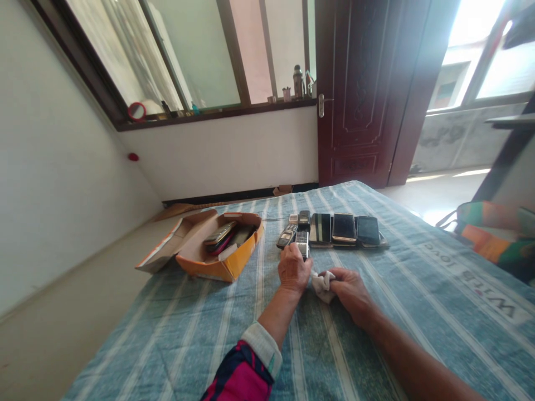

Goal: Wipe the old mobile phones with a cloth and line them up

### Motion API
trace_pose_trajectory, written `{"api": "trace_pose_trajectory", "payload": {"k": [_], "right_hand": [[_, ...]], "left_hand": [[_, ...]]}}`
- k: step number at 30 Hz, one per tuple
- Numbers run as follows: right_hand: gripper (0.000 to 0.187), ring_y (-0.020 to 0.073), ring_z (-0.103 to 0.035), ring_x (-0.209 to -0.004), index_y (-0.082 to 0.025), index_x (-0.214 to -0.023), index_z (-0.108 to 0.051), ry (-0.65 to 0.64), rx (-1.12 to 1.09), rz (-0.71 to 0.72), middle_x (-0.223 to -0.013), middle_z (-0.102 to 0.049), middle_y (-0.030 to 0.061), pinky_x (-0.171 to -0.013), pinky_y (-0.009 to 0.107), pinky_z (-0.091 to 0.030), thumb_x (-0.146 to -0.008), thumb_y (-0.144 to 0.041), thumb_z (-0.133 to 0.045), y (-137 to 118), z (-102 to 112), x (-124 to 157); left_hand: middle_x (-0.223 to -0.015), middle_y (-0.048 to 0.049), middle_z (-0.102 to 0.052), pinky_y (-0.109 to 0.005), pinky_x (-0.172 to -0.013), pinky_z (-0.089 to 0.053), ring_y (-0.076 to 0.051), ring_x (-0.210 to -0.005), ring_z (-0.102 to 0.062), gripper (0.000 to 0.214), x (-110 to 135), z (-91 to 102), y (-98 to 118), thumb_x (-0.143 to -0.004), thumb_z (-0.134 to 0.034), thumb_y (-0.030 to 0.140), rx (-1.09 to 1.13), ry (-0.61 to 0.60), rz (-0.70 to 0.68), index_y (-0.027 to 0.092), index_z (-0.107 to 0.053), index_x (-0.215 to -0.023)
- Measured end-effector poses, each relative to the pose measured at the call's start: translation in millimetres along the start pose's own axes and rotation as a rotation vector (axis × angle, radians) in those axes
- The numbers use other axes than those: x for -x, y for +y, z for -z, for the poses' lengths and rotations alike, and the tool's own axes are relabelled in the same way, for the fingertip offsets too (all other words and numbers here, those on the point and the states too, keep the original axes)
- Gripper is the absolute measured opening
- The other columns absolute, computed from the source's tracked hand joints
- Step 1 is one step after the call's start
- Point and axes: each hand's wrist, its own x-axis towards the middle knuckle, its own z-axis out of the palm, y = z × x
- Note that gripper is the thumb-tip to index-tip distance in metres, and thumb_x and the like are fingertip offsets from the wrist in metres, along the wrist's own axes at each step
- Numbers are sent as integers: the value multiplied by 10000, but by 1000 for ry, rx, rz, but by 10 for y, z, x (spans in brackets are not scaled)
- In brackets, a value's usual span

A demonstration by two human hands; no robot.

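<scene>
My left hand (293,269) rests on the striped blue cloth (376,312), its fingers closed round the near end of a small keypad phone (302,243). Just right of it, my right hand (350,287) is closed on a crumpled white cloth (323,284). Beyond the hands lies a row of phones: another keypad phone (287,235) at the left, two small ones behind, then three smartphones (344,228) side by side with dark screens.
An open orange cardboard box (217,262) with several more phones in it sits to the left on the cloth. A dark wooden door (355,89) and a window sill with bottles stand behind. Colourful fabric (493,234) lies at the right edge.
</scene>
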Motion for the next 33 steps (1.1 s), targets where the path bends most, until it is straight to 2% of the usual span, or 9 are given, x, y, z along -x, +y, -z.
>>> {"api": "trace_pose_trajectory", "payload": {"k": [11, 22, 33], "right_hand": [[230, 149, -502, -602, -172, -694, -743, 7, 6, 1, -588, -613, -4, -569, 257, -368, -595, -210, -538, -10, -1, 16], [223, 164, -533, -629, -184, -702, -751, -5, 18, -10, -599, -636, -3, -590, 263, -386, -597, -204, -555, -33, -1, 24], [226, 163, -525, -629, -203, -661, -742, -12, 12, 2, -600, -642, -9, -593, 259, -377, -583, -188, -531, -72, -11, 62]], "left_hand": [[-981, -106, -620, -338, -801, -477, -262, -992, -614, 398, 19, -39, 9, -723, -719, 344, 21, -2, 62, 159, -485, -986], [-998, -126, -625, -346, -834, -470, -258, -999, -612, 305, 30, -49, -14, -743, -623, 213, 45, 17, 90, 156, -473, -1001], [-1026, -153, -641, -342, -826, -473, -273, -1005, -625, 438, 59, -27, -62, -743, -691, 284, 49, 12, 136, 125, -462, -1080]]}}
